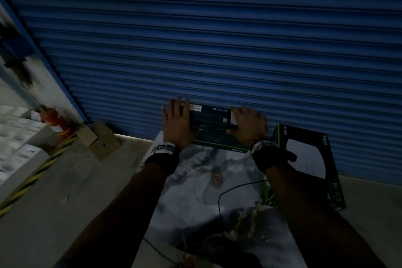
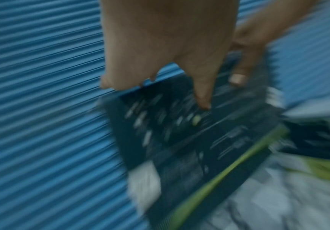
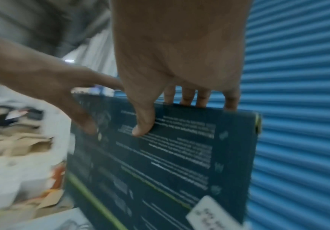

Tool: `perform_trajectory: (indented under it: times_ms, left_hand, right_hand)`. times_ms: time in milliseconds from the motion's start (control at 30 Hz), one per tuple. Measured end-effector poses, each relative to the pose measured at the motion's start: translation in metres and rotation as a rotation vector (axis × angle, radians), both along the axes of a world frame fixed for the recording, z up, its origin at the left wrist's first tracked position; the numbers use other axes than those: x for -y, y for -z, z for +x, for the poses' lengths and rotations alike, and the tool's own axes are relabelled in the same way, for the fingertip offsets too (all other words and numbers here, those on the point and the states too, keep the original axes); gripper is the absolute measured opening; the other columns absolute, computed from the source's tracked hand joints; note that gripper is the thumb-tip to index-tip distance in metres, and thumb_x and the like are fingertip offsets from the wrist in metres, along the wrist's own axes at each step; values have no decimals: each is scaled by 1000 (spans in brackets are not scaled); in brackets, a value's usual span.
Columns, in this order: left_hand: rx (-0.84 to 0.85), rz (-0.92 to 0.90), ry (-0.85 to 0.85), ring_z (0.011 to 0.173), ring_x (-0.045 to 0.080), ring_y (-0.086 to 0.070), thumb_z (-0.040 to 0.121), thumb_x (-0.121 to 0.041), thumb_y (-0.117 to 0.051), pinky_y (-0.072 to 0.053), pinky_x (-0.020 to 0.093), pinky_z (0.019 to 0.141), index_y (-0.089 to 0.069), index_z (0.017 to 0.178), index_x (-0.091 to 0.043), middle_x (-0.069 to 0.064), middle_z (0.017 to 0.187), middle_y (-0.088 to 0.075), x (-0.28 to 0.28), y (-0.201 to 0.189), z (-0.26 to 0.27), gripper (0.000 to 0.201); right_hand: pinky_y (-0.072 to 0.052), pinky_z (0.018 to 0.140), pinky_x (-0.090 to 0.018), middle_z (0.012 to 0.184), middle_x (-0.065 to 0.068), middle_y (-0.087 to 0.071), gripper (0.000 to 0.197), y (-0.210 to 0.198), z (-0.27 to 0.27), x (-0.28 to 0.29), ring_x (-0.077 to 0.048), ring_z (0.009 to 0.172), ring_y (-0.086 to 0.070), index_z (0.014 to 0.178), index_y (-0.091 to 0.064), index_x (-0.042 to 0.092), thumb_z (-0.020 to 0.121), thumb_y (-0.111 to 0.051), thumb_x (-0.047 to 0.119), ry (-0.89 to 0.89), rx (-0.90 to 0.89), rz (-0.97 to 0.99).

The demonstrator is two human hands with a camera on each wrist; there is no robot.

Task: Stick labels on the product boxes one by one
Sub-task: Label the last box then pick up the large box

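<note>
Hands first: we have both on one dark product box (image 1: 214,128), held up against the blue roller shutter (image 1: 217,39). Our left hand (image 1: 177,123) lies over the box's left end with fingers spread and nearly straight, the fingertips reaching past the top edge; in the left wrist view the index finger (image 2: 201,93) points down onto the printed face and the thumb sits at the edge, but that picture is smeared by motion. Our right hand (image 1: 248,126) clamps the right end: in the right wrist view the thumb (image 3: 143,123) presses the printed face while the other four fingers wrap over the top edge behind it.

The box shows its printed back to us, with lines of small white text and a green stripe low down. A white label (image 1: 195,107) sits at its upper left corner beside our left fingers, and another white label (image 1: 233,118) lies by our right thumb. We cannot tell whether the box's lower edge touches the marbled sheet (image 1: 206,180) below it.

A second dark box (image 1: 309,163) with a large white panel leans against the shutter just to the right. A thin black cable (image 1: 221,198) loops over the sheet. Left of us, brown cartons (image 1: 97,139) stand on the concrete floor (image 1: 76,191) by the shutter's foot, near yellow-and-black hazard tape (image 1: 39,169).
</note>
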State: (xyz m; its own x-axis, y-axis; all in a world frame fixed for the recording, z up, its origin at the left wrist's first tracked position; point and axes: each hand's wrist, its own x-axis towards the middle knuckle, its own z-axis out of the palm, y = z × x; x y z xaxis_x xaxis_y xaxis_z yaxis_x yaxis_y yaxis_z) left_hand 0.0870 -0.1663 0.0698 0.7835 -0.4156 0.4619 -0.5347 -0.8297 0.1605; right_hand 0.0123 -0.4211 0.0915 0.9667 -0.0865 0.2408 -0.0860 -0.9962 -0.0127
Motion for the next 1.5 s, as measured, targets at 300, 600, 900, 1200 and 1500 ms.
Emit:
perform_trajectory:
  times_ms: [300, 600, 900, 1200, 1500]
  left_hand:
    - [-383, 78, 145, 144, 37, -29, 89, -42, -73, -15, 64, 119, -19, 159, -13, 13, 154, -33, 34, 31, -10, 93]
    - [-775, -520, 332, 140, 23, -48, 87, -15, -76, -41, 42, 116, -37, 152, -12, 7, 152, -48, -21, 83, -19, 76]
    - [-647, -570, 258, 139, 2, -38, 87, -6, -71, -42, 45, 112, -24, 154, 9, 25, 152, -41, -18, 86, -28, 84]
    - [-195, -285, 400, 142, 31, -44, 96, -57, -57, -35, 47, 119, -40, 154, -9, 14, 155, -45, 16, 67, -21, 77]
    - [-122, -170, 512, 110, 21, -51, 98, -38, -66, -32, 26, 91, -69, 129, -20, 7, 123, -64, 50, 52, -4, 36]
  right_hand:
    - [-18, 112, -55, 143, -4, -52, 87, -9, -2, -50, -29, 134, -42, 146, -45, 23, 74, -79, 56, -205, 15, -136]
    - [-46, 108, -47, 147, -5, -50, 117, 36, -19, 40, -27, 132, -49, 156, -29, 32, 61, -86, 68, -185, -243, 520]
    - [-46, 100, -45, 139, -4, -55, 84, 51, -7, 5, -30, 127, -52, 149, -47, 27, 75, -83, 47, -193, -68, 282]
    - [-40, 99, -47, 134, -5, -56, 77, 64, 3, -6, -32, 124, -52, 147, -48, 27, 79, -74, 54, -104, -96, 175]
    - [-46, 100, -47, 132, 0, -60, 76, 72, 1, -4, -26, 120, -56, 141, -51, 28, 75, -70, 60, -149, -142, 395]
